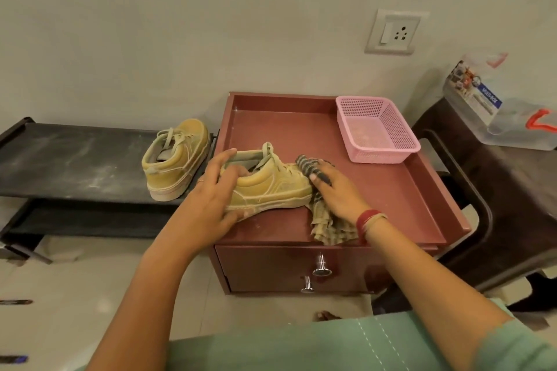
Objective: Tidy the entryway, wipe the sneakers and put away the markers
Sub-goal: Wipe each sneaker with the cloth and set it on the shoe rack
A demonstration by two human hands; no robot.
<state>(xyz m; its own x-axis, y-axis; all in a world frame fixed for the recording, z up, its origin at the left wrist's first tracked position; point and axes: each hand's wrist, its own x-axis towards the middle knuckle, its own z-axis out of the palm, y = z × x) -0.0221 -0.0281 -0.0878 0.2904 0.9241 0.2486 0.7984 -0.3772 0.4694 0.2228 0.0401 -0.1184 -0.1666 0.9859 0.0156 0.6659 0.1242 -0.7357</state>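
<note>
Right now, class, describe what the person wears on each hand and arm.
The left hand has a thin ring on one finger. The right wrist carries red bangles and a pale thread. Both forearms are bare; a green garment with white stitching shows below.

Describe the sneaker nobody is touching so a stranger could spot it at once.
Start at the low black bench along the wall, left of the red-brown cabinet. At the bench's right end stands a tan sneaker, heel towards the camera. Unlike its twin on the cabinet, it stands alone, untouched.
</note>
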